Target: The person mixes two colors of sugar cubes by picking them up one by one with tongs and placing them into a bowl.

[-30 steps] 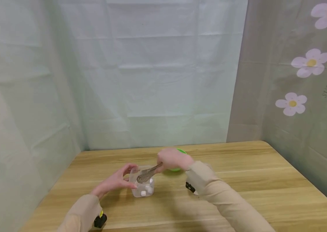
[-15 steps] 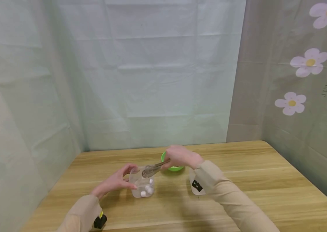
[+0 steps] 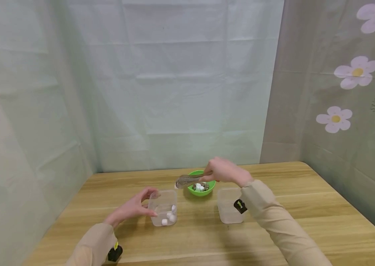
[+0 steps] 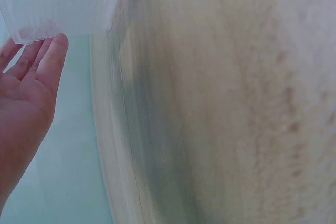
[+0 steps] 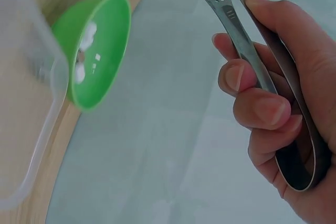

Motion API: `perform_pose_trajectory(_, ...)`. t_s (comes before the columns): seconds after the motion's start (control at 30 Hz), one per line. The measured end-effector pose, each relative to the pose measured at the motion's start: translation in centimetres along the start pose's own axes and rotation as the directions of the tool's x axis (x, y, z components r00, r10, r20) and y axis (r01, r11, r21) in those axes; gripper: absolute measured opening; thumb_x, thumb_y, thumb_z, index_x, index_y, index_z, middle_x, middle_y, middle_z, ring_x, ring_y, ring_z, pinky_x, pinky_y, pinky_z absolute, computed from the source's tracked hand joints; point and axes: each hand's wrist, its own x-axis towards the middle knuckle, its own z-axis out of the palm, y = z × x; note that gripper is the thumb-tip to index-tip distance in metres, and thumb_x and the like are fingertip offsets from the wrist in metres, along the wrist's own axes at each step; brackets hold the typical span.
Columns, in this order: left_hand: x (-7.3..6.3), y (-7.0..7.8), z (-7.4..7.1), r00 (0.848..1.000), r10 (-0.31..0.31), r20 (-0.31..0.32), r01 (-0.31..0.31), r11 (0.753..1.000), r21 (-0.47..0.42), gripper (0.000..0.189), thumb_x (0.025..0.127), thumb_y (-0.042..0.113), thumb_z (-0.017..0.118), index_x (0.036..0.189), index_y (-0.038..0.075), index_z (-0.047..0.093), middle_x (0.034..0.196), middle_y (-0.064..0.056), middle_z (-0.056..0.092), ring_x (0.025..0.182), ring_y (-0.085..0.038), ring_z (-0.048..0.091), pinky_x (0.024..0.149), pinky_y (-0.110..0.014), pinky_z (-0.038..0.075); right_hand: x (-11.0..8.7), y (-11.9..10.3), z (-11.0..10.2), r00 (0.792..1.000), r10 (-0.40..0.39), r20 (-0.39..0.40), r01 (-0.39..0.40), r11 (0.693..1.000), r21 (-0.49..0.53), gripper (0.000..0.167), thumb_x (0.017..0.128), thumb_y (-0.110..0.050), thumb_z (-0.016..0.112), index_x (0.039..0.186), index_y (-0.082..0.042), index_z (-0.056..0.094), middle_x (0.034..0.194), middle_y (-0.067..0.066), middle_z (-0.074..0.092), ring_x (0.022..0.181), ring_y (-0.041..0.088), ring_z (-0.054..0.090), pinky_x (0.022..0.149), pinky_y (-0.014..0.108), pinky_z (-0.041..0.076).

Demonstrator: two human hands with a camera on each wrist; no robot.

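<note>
My left hand (image 3: 132, 207) holds a clear plastic container (image 3: 155, 203) from its left side, thumb at the front and fingers behind. In the left wrist view, fingertips (image 4: 60, 43) touch the container wall. Several white marshmallow-like pieces (image 3: 169, 217) lie inside. My right hand (image 3: 224, 170) grips perforated metal tongs (image 3: 190, 180), their tips pointing left, between the container and a green bowl (image 3: 211, 188). A small white bit shows at the tips. The bowl contains white pieces (image 3: 199, 187) and brown pieces. In the right wrist view, fingers curl round the tong arms (image 5: 239, 35), which stand apart.
A second clear container (image 3: 229, 218) stands on the wooden table (image 3: 194, 244) to the right, beneath my right wrist. Black devices are strapped under both wrists. Pale curtains (image 3: 181, 111) rise behind the table and on both sides.
My right hand has moved right and up with the tongs, out from over the left container toward the green bowl. The bowl and right container are now more exposed. My left hand stays put.
</note>
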Motion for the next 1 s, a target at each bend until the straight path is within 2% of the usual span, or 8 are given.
perform_pose_trajectory(0.17, 0.0, 0.1, 0.0, 1.0, 0.004, -0.001, -0.004, 1.0, -0.021, 0.073, 0.072, 0.006, 0.076, 0.129, -0.005, 0.032, 0.127, -0.02, 0.039, 0.118, -0.038, 0.032, 0.094, -0.049, 0.034, -1.2, 1.4, -0.8, 1.0, 0.023, -0.015, -0.023, 1.0, 0.022, 0.021, 0.087, -0.024, 0.062, 0.067, -0.02, 0.067, 0.041, -0.008, 0.041, 0.036, 0.005, 0.033, 0.039, 0.018, 0.031)
perform_pose_trajectory(0.33, 0.0, 0.1, -0.1, 1.0, -0.002, -0.006, 0.002, 1.0, -0.017, 0.074, 0.071, 0.011, 0.077, 0.129, -0.003, 0.033, 0.126, -0.018, 0.04, 0.118, -0.036, 0.033, 0.094, -0.049, 0.034, -2.0, 2.5, -1.3, 0.997, 0.073, -0.017, -0.073, 0.997, -0.011, 0.022, 0.086, -0.027, 0.063, 0.066, -0.021, 0.068, 0.04, -0.009, 0.04, 0.036, 0.004, 0.033, 0.039, 0.018, 0.032)
perform_pose_trajectory(0.8, -0.4, 0.5, 0.3, 1.0, -0.017, -0.008, 0.017, 1.0, -0.003, 0.072, 0.073, 0.009, 0.076, 0.129, -0.003, 0.033, 0.127, -0.019, 0.04, 0.118, -0.038, 0.032, 0.094, -0.05, 0.033, -2.8, 3.6, -1.2, 0.989, 0.146, -0.015, -0.147, 0.989, -0.034, 0.015, 0.083, -0.024, 0.066, 0.071, -0.019, 0.071, 0.041, -0.007, 0.045, 0.036, 0.004, 0.034, 0.036, 0.017, 0.029)
perform_pose_trajectory(1.0, -0.4, 0.9, 0.4, 1.0, 0.004, 0.001, -0.004, 1.0, -0.021, 0.071, 0.073, 0.007, 0.075, 0.128, -0.004, 0.033, 0.127, -0.02, 0.039, 0.118, -0.038, 0.032, 0.093, -0.05, 0.035, -2.8, 3.7, -1.1, 0.983, 0.183, -0.011, -0.183, 0.98, -0.079, 0.023, 0.083, -0.026, 0.066, 0.061, -0.02, 0.066, 0.042, -0.007, 0.044, 0.037, 0.004, 0.033, 0.036, 0.017, 0.026)
